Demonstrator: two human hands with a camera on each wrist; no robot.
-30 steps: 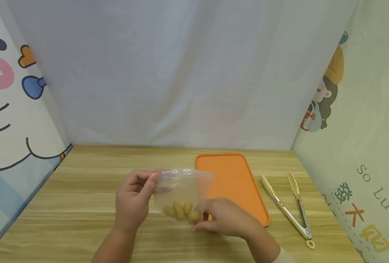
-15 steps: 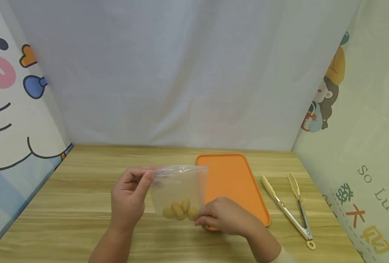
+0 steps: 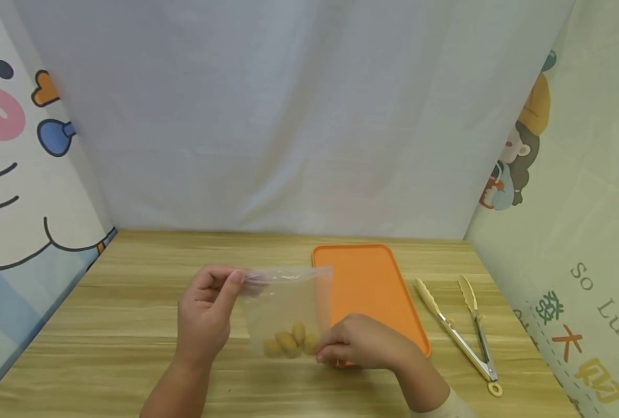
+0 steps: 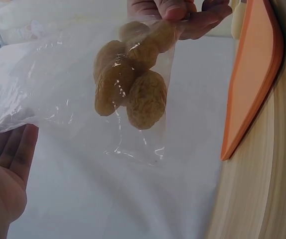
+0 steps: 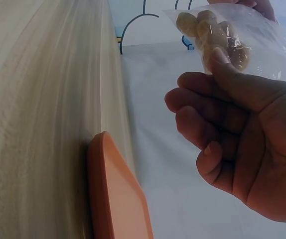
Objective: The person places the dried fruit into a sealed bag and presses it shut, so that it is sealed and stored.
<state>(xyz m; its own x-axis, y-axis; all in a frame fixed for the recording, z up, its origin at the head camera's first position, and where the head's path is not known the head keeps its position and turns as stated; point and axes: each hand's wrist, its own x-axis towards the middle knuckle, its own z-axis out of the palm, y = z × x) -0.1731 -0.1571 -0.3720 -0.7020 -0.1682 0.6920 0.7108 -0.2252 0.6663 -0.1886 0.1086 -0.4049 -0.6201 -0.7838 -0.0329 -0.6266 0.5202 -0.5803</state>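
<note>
A clear zip-top plastic bag [image 3: 283, 299] hangs upright over the table, its top edge nearly level. Several wrinkled, yellow-brown oval pieces like dried fruit [image 4: 147, 99] are bunched at its bottom. The left hand [image 3: 204, 313] pinches the bag's upper left corner between thumb and fingers. At the lower right corner, the right hand [image 3: 364, 342] pinches the plastic between thumb and forefinger, beside the pieces. Its other fingers are curled in toward the palm in the right wrist view.
An orange tray [image 3: 367, 284] lies behind the right hand and is partly covered by it and the bag. Tongs with cream tips [image 3: 461, 341] lie spread to its right. The wood-grain table [image 3: 132, 325] ends at a pale cloth backdrop [image 3: 226, 145].
The left hand has shifted slightly left and the bag now hangs flatter. The right fingers have closed on its lower corner and drawn a little to the right.
</note>
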